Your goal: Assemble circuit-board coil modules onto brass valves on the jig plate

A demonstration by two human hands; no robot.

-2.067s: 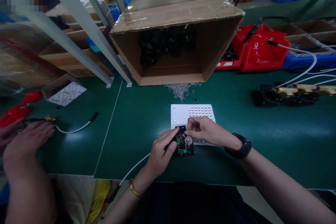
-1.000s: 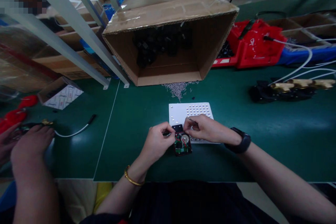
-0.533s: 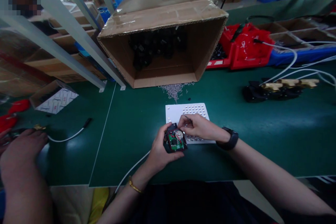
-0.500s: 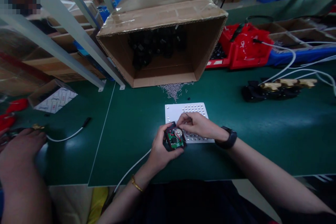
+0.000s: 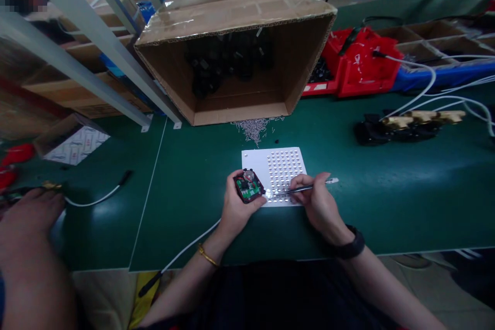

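Note:
In my left hand [image 5: 240, 201] is an open black housing [image 5: 263, 188] with a green circuit board [image 5: 244, 184] and a round silvery part inside. My fingers wrap its left side and the thumb presses the lower edge. A white cable runs from beneath that hand toward the table's front edge. My right hand [image 5: 320, 202] is closed around slim metal tweezers [image 5: 301, 189], whose tip points left, low over a white sheet [image 5: 253, 160]. Rows of small shiny round pieces [image 5: 286, 162] cover the sheet's right part. What the tip touches is too small to tell.
Behind the sheet lies a heap of small screws [image 5: 253, 128], before a cardboard box [image 5: 240, 105] of black parts. Brass fittings on black bodies [image 5: 398, 129] lie right, near a red bin [image 5: 367, 69]. A co-worker's hand [image 5: 40, 211] is at the left.
My right hand has moved from the housing to the right, and the tweezers now show over the sheet. My left hand has tilted the housing and shifted it slightly left and up.

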